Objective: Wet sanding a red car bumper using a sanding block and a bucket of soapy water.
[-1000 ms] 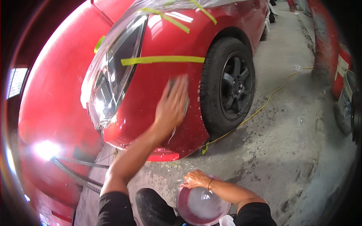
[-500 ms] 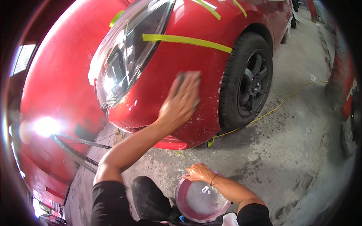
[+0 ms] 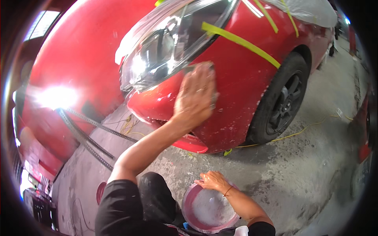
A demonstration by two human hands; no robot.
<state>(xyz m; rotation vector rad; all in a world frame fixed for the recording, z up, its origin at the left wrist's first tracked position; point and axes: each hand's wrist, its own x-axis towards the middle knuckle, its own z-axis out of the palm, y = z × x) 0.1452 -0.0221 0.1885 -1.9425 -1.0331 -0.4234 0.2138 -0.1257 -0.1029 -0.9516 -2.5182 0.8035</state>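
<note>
My left hand (image 3: 195, 92) lies flat on the red front bumper (image 3: 232, 88) of a car, just below the headlight. Under its palm and fingers is a grey sanding pad (image 3: 214, 101), mostly hidden, with only its edges showing. Whitish droplets speckle the paint beside it. Over the far rim of a pink basin (image 3: 189, 202), my right hand (image 3: 214, 181) has its fingers curled; whatever they may hold is hidden. Cloudy, foamy water (image 3: 208, 206) fills the basin on the floor in front of me.
Clear film covers the headlight (image 3: 165, 47). Yellow-green tape (image 3: 242, 41) crosses the fender near the front wheel (image 3: 281, 102). A bright lamp (image 3: 59, 97) and perforated metal strips (image 3: 84, 137) are at left. A yellow cord (image 3: 303, 130) runs along the concrete floor.
The view has shifted, so the car appears farther right. My left hand has moved with the pad across the bumper toward the headlight. My right hand stays at the basin rim.
</note>
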